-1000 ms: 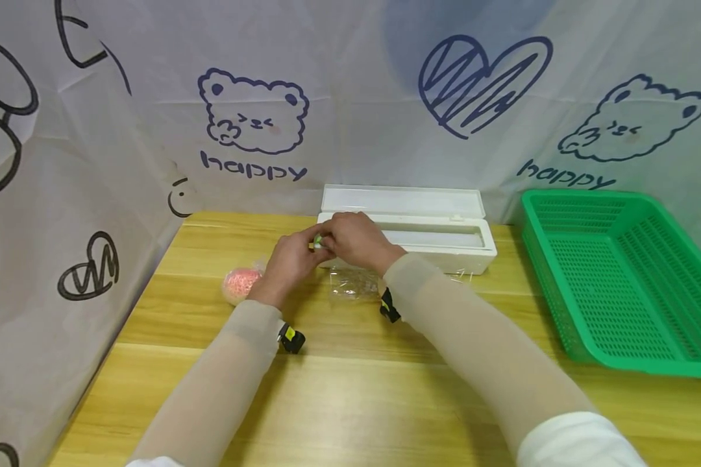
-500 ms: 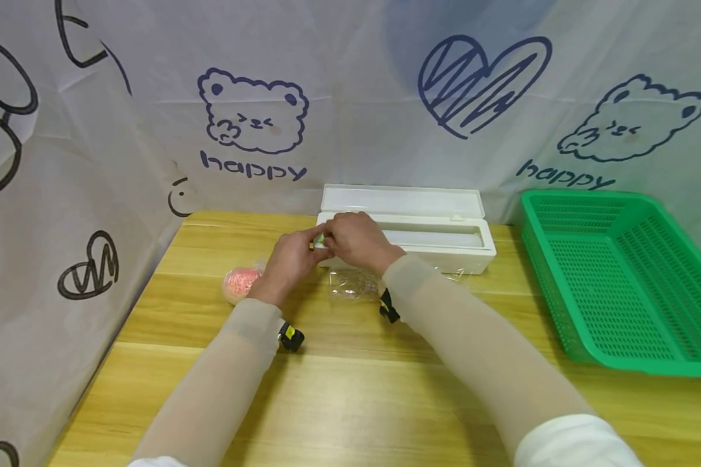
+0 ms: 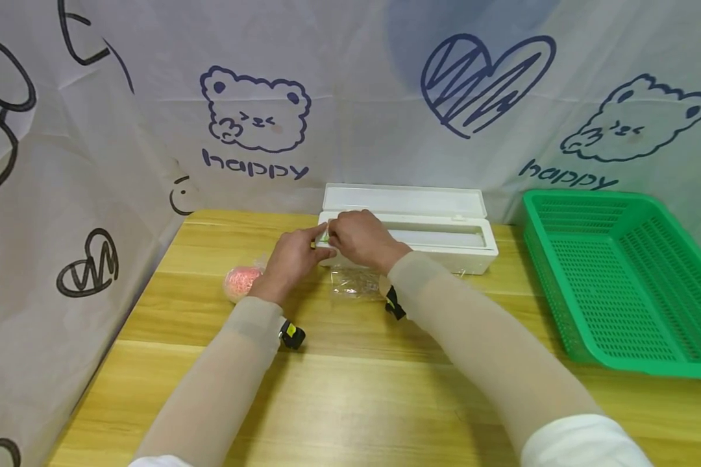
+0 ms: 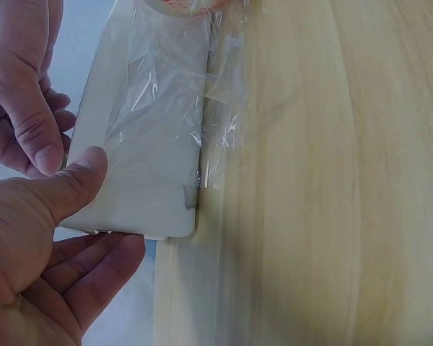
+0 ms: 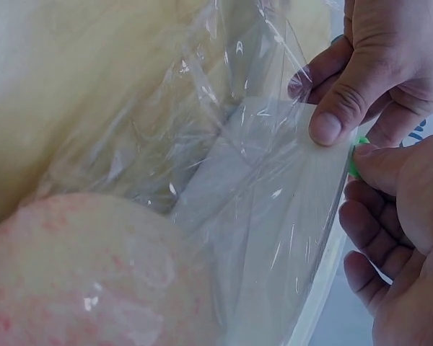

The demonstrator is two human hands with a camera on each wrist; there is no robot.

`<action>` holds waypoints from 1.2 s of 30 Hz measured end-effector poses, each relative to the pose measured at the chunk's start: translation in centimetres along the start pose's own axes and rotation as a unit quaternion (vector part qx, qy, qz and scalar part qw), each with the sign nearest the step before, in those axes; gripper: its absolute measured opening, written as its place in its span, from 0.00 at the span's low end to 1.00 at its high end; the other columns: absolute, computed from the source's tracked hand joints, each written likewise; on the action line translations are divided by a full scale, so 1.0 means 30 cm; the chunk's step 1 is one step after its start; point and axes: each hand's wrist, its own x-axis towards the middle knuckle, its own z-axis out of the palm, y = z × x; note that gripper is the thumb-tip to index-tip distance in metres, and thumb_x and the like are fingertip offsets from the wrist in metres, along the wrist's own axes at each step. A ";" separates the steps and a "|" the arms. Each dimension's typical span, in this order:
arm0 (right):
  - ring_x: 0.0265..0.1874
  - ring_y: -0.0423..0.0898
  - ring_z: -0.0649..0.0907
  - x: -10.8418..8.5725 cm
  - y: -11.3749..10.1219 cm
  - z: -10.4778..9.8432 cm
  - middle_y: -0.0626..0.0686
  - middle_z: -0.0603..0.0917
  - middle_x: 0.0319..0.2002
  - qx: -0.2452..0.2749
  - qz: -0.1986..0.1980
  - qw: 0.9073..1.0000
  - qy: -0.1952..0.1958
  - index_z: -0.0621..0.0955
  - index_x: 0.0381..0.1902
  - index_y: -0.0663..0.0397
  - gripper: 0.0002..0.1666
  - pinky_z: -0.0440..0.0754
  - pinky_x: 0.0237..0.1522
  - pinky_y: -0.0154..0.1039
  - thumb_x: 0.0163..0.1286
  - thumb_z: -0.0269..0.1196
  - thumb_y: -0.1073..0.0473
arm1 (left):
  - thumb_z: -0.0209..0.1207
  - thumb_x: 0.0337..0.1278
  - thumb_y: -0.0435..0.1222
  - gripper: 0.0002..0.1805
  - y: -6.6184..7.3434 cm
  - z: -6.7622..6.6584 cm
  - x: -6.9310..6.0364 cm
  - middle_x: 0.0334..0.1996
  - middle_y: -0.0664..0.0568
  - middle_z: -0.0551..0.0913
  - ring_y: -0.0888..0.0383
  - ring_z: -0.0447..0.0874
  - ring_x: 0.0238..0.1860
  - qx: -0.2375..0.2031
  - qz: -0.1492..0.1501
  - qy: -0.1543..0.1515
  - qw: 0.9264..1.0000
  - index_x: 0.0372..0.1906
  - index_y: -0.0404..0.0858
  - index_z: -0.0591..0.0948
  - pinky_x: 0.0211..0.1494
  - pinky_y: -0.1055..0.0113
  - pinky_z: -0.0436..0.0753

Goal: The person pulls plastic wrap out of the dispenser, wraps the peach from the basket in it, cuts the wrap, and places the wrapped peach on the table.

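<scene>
A long white cling film box (image 3: pixel 470 261) lies at the back of the table with its lid raised and a white roll (image 3: pixel 438 238) inside. My left hand (image 3: pixel 292 259) grips the box's left end, thumb on the front upper edge and fingers round the end. Over that same end, my right hand (image 3: pixel 365 237) pinches a small green piece (image 5: pixel 357 157), mostly covered by the fingers. Clear film (image 4: pixel 148 86) hangs down the box front. Under my right wrist, a pale round thing with reddish streaks (image 5: pixel 94 274) sits against the film, largely hidden in the head view.
Left of my left wrist lies a pink round thing (image 3: pixel 242 283) in clear wrapping. A green plastic basket (image 3: pixel 566 311) stands at the right. Behind the box hangs a white cloth (image 3: pixel 356 130) with drawings.
My right-hand fingers shift very slightly at the box's left end, and less of the green piece shows. My left hand keeps its grip. The head view moves a little.
</scene>
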 end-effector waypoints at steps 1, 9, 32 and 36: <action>0.44 0.50 0.86 -0.001 0.001 -0.002 0.51 0.88 0.42 -0.003 -0.001 1.000 0.000 0.89 0.52 0.52 0.15 0.82 0.57 0.54 0.82 0.58 0.54 | 0.69 0.68 0.48 0.36 0.001 0.000 0.001 0.37 0.38 0.89 0.48 0.78 0.34 -0.001 0.001 0.002 1.000 0.77 0.46 0.73 0.46 0.54 0.81; 0.43 0.50 0.86 -0.006 0.007 -0.012 0.52 0.88 0.39 -0.026 -0.009 1.000 -0.001 0.88 0.49 0.54 0.12 0.83 0.57 0.53 0.81 0.61 0.55 | 0.70 0.67 0.47 0.35 0.004 0.000 0.009 0.44 0.39 0.90 0.48 0.79 0.37 -0.004 0.009 0.006 1.000 0.75 0.45 0.75 0.46 0.55 0.81; 0.46 0.51 0.87 -0.110 0.120 -0.043 0.53 0.89 0.42 -0.022 -0.029 0.999 -0.014 0.88 0.45 0.56 0.10 0.81 0.61 0.53 0.80 0.62 0.58 | 0.70 0.66 0.48 0.37 0.002 -0.003 0.001 0.64 0.37 0.83 0.48 0.80 0.44 -0.026 -0.019 -0.005 0.999 0.77 0.48 0.73 0.47 0.57 0.80; 0.45 0.51 0.86 -0.140 0.153 -0.051 0.53 0.89 0.41 -0.023 -0.025 0.999 -0.017 0.88 0.43 0.55 0.10 0.81 0.61 0.54 0.80 0.61 0.59 | 0.70 0.66 0.48 0.36 0.004 -0.004 -0.001 0.61 0.38 0.85 0.50 0.79 0.41 -0.030 -0.026 -0.005 0.999 0.77 0.49 0.73 0.43 0.59 0.78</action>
